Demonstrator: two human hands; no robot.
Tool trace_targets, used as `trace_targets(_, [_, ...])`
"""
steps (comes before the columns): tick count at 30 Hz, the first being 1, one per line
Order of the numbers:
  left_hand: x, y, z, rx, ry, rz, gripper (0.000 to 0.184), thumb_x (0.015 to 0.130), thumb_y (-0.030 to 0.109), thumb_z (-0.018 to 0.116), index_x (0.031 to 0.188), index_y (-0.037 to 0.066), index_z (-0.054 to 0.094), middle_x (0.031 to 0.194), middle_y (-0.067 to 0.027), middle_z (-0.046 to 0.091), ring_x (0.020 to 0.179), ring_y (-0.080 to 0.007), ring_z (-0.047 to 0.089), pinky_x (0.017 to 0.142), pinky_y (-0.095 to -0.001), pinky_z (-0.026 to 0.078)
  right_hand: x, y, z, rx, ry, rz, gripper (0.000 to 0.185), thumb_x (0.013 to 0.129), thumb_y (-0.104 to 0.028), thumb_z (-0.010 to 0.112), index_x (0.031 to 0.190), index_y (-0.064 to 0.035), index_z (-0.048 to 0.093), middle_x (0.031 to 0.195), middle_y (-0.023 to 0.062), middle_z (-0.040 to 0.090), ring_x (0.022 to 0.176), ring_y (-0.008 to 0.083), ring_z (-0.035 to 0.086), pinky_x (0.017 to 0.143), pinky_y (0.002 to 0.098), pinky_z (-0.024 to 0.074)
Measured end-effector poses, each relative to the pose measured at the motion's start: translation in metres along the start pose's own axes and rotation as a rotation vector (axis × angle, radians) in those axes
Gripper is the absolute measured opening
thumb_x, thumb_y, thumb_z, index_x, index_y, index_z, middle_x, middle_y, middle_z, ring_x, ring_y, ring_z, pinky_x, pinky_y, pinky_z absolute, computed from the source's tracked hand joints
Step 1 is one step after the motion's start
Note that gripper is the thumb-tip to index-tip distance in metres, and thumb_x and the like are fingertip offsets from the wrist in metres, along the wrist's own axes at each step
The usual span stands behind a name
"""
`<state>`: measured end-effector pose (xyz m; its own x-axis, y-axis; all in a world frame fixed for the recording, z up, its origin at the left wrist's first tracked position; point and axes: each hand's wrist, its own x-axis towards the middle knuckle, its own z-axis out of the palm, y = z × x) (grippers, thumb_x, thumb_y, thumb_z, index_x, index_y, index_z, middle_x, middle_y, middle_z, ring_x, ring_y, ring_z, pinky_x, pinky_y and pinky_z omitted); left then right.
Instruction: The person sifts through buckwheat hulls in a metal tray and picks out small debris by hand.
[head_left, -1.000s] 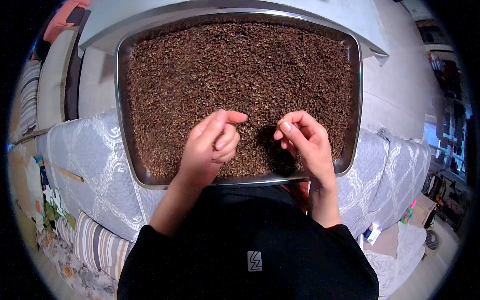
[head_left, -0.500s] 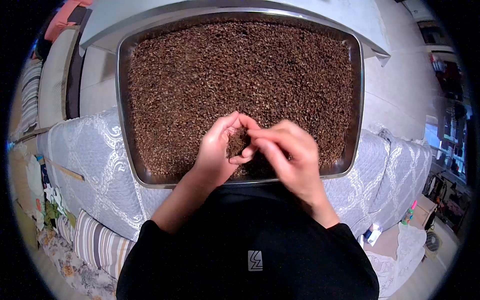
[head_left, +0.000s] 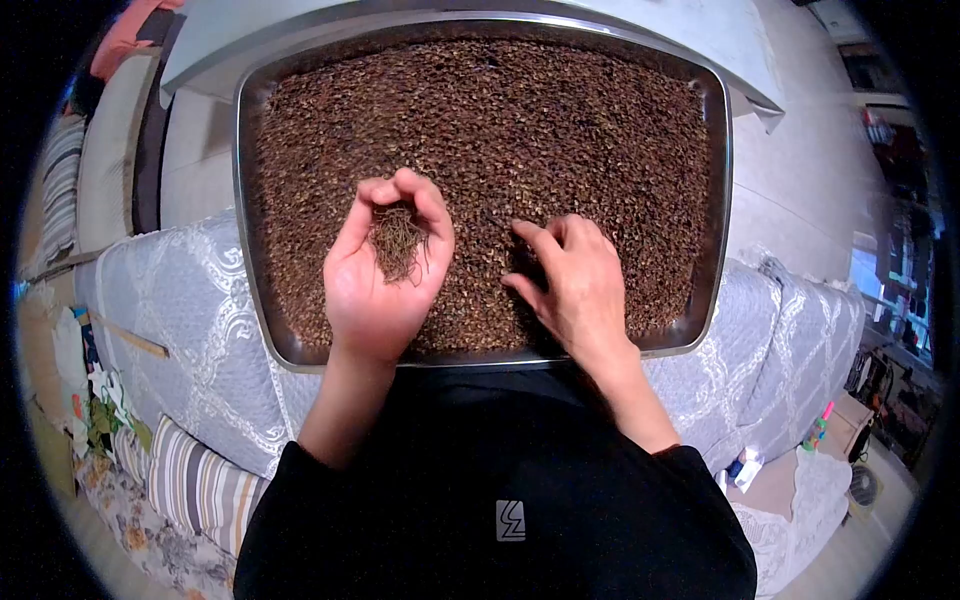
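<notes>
Lower centre, your left hand (head_left: 383, 300) cups a clump of thin stems (head_left: 398, 245), fingers curled round it. Right of that, your right hand (head_left: 580, 285) has thumb and index apart, nothing visible between; contact with the dry brown bits (head_left: 480, 130) unclear. One clump looks gathered; bits fill the tray (head_left: 729, 180) toward upper frame, stems left there can't be told.
</notes>
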<state>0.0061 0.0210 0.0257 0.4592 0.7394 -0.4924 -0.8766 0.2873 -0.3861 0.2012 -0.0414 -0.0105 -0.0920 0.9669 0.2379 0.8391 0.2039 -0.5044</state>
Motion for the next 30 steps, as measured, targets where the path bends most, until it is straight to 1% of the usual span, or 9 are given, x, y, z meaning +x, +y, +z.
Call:
trace_targets(4, [-0.004,0.000,0.002,-0.015,0.035,-0.038,0.018,0.104,0.019,0.051,0.093,0.006,0.058,0.092,-0.0031,0.054,0.090,-0.0154,0.056,0.086,-0.0296,0.050,0.003,0.015,0.013,-0.067,0.120,-0.004,0.017,0.081,-0.015,0.077,0.090,-0.0075,0.066,0.079,0.0092,0.058,0.075,0.0289,0.060,0.067,0.0419,0.0474])
trace_targets(7, [0.000,0.015,-0.014,-0.203,-0.159,-0.264,0.018,0.104,0.020,0.050,0.094,0.007,0.058,0.090,-0.0013,0.052,0.086,-0.0120,0.055,0.079,-0.0275,0.051,0.010,0.026,0.003,-0.070,0.231,0.122,0.016,0.083,-0.014,0.076,0.094,-0.0073,0.067,0.084,0.0102,0.062,0.077,0.0286,0.062,0.068,0.0403,0.0484])
trace_targets(8, [-0.001,0.016,-0.016,-0.145,-0.130,-0.186,0.021,0.105,0.022,0.049,0.092,0.008,0.057,0.085,-0.0002,0.049,0.076,-0.0096,0.051,0.065,-0.0230,0.050,0.010,0.027,-0.001,-0.082,0.241,0.139,0.020,0.082,-0.014,0.076,0.100,-0.0077,0.068,0.085,0.0099,0.062,0.078,0.0285,0.062,0.069,0.0404,0.0488])
trace_targets(11, [0.004,0.023,-0.024,-0.106,-0.198,-0.222,0.029,0.107,0.028,0.044,0.088,0.009,0.055,0.079,-0.0005,0.046,0.065,-0.0101,0.045,0.051,-0.0205,0.040,0.010,0.017,-0.003,-0.008,0.251,-0.019,0.025,0.081,-0.015,0.077,0.104,-0.0087,0.069,0.085,0.0091,0.062,0.079,0.0283,0.062,0.069,0.0402,0.0487])
trace_targets(15, [0.008,0.025,-0.029,0.098,-0.253,-0.201,0.043,0.109,0.037,0.036,0.078,0.009,0.048,0.073,-0.0011,0.041,0.057,-0.0102,0.037,0.042,-0.0217,0.028,0.007,-0.016,0.012,0.143,0.021,-0.110,0.017,0.079,-0.015,0.077,0.094,-0.0089,0.071,0.085,0.0079,0.062,0.078,0.0278,0.060,0.069,0.0410,0.0478])
trace_targets(18, [0.008,0.027,-0.028,0.222,-0.293,-0.197,0.049,0.109,0.041,0.033,0.073,0.010,0.044,0.069,-0.0006,0.038,0.053,-0.0099,0.033,0.042,-0.0231,0.024,0.005,-0.010,0.028,0.170,0.052,-0.108,0.014,0.080,-0.013,0.076,0.092,-0.0081,0.071,0.084,0.0078,0.062,0.079,0.0274,0.061,0.071,0.0406,0.0484])
trace_targets(21, [0.002,0.026,-0.026,0.398,-0.296,-0.135,0.050,0.109,0.043,0.033,0.071,0.011,0.039,0.065,-0.0001,0.036,0.050,-0.0097,0.030,0.042,-0.0240,0.024,0.005,-0.010,0.016,0.588,0.057,0.206,0.006,0.087,-0.007,0.072,0.093,-0.0045,0.070,0.088,0.0077,0.068,0.079,0.0230,0.066,0.071,0.0331,0.0518])
trace_targets(23, [-0.001,0.025,-0.026,0.563,-0.284,-0.077,0.051,0.109,0.043,0.032,0.070,0.011,0.037,0.065,0.0003,0.036,0.049,-0.0084,0.028,0.041,-0.0231,0.023,0.010,-0.013,-0.009,1.130,-0.155,0.649,0.016,0.100,-0.016,0.061,0.108,-0.0024,0.065,0.092,0.0037,0.070,0.076,0.0072,0.062,0.063,0.0203,0.0471])
trace_targets(30, [-0.001,-0.005,-0.034,1.454,-0.110,0.118,0.023,0.105,0.019,0.050,0.099,0.001,0.064,0.067,0.0053,0.045,0.054,-0.0016,0.035,0.047,-0.0186,0.027,0.010,-0.008,-0.022,1.495,-0.143,0.749,0.018,0.100,-0.018,0.063,0.110,-0.0030,0.065,0.090,0.0039,0.069,0.069,0.0059,0.058,0.058,0.0196,0.0450])
